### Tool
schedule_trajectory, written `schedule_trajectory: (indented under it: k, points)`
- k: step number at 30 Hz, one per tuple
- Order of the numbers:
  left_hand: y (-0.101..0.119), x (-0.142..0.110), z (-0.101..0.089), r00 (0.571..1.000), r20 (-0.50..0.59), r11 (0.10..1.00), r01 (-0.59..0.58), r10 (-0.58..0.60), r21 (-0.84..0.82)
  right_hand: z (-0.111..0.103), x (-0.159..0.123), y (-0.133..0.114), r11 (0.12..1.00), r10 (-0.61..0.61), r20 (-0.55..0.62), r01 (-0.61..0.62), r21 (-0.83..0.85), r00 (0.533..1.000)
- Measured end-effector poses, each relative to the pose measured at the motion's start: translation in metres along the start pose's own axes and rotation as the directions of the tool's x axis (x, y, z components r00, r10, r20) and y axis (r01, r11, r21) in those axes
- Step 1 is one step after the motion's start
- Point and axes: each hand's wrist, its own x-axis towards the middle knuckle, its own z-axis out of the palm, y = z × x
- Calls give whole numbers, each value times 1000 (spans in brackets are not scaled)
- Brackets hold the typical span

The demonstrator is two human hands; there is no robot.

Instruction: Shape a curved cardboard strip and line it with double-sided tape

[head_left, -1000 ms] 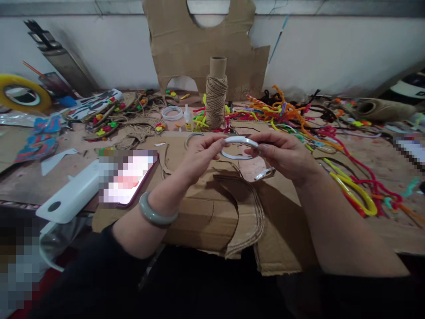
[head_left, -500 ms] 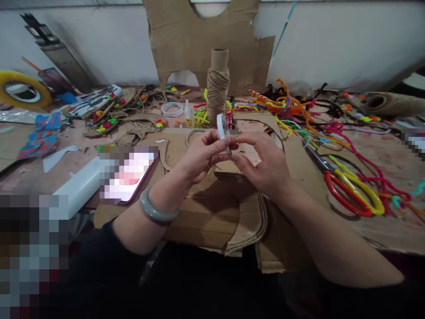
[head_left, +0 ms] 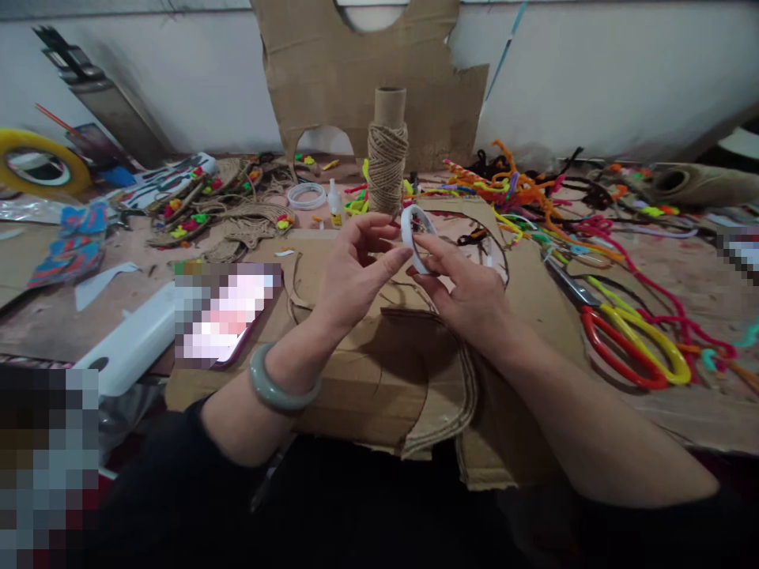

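Observation:
A narrow white ring [head_left: 408, 229] that looks like a roll of tape is held upright above the cardboard. My right hand [head_left: 468, 288] grips its lower right side between thumb and fingers. Just left of the ring is my left hand [head_left: 359, 273], its fingers bent and apart from the thumb, whose tip comes close to the ring. I cannot tell whether a strip of tape runs between the hands. Stacked cut cardboard [head_left: 356, 387] lies beneath both hands.
Behind the hands stands a twine-wrapped tube [head_left: 388, 162], with a small glue bottle [head_left: 335, 207] and white rings [head_left: 307, 195] to its left. Scissors [head_left: 622, 340] lie right, near colourful pipe cleaners [head_left: 522, 190]. A phone [head_left: 234, 316] lies left. Upright cardboard [head_left: 368, 71] leans at the back.
My left hand has let go of the white ring and its fingers have spread. The ring has moved slightly right and turned, now in my right hand.

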Motion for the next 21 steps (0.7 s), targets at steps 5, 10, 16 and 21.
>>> schedule_trajectory:
  k: [5,10,16,21]
  points:
    - [-2,-1,-1,992,58,988,-114,109,102,3,0,4,995,-57,10,57,-83,998]
    - [3,-2,0,993,64,989,-108,101,106,2,1,6,989,-65,25,67,-133,998]
    - [6,0,-2,998,66,994,15,-22,109,1,1,11,969,-91,28,95,-230,995]
    - [10,-1,-3,1000,26,989,8,-12,150,-3,2,6,988,-97,-38,91,-126,995]
